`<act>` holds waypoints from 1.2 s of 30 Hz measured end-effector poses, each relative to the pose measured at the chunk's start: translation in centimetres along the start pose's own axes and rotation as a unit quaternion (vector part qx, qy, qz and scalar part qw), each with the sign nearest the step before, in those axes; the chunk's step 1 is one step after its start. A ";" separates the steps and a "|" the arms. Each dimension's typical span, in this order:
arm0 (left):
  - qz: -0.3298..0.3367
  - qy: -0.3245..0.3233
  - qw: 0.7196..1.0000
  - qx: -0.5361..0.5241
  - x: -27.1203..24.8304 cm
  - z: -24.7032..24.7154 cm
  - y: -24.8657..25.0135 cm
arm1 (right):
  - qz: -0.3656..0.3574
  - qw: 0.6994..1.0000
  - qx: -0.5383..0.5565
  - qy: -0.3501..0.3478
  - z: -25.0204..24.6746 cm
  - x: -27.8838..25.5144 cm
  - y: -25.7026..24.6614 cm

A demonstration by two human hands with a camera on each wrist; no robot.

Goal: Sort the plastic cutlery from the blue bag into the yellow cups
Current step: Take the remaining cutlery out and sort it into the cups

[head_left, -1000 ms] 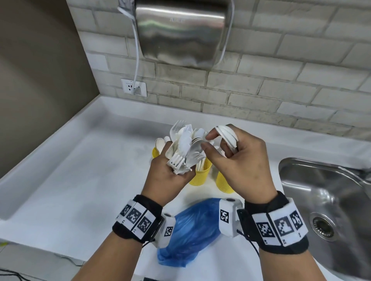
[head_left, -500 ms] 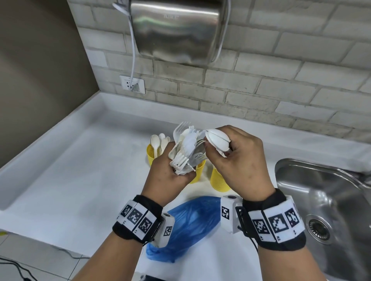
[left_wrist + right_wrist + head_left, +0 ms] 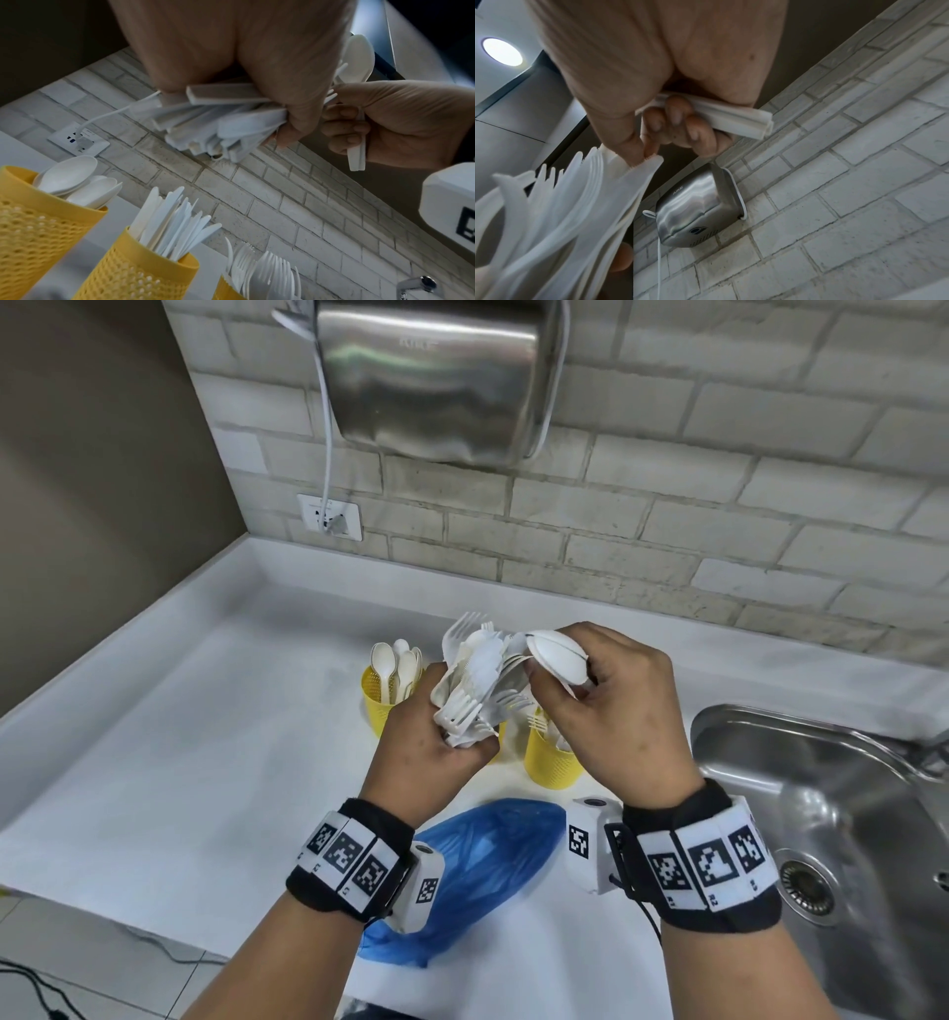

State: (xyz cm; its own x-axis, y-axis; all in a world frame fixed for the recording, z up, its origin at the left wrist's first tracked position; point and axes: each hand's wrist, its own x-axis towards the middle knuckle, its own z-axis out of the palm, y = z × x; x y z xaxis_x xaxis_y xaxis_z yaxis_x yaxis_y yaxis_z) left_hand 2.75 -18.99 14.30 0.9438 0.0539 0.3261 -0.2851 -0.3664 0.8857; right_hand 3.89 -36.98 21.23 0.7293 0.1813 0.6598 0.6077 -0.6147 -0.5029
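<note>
The right hand (image 3: pixel 624 711) gripped two spoons (image 3: pixel 560 656), bowls pointing left toward the bundle (image 3: pixel 477 690) clenched in the left hand (image 3: pixel 429 752), spoon cup (image 3: pixel 382 698) far left.

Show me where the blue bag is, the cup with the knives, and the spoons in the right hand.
blue bag (image 3: pixel 493 855): head view, on its crumpled middle.
cup with the knives (image 3: pixel 144 272): left wrist view, on its mesh wall.
spoons (image 3: pixel 557 654): head view, on the bowls, held by the right hand (image 3: pixel 621 711).

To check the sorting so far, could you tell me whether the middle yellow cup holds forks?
No, the left wrist view shows the middle yellow cup filled with knives, their serrated blades pointing up.
</note>
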 end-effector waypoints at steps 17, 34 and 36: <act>-0.002 -0.007 1.000 0.008 0.7 0.3 -0.2 | 0.102 0.987 0.123 -0.016 -0.6 0.6 0.3; -0.004 -0.013 1.000 0.009 2.0 1.1 -0.7 | 0.123 0.964 0.234 0.018 -0.8 1.3 0.9; 0.001 -0.016 1.000 0.011 2.1 1.2 -0.8 | 0.129 0.958 0.255 0.014 -0.8 1.4 1.1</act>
State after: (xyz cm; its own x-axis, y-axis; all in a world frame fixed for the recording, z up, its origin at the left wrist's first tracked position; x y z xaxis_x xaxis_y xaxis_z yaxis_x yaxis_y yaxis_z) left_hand 5.14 -19.70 13.90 0.9482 0.0229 0.3168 -0.2837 -0.3874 0.8772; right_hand 5.31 -38.02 22.02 0.8717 0.0495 0.4876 0.4880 -0.1790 -0.8543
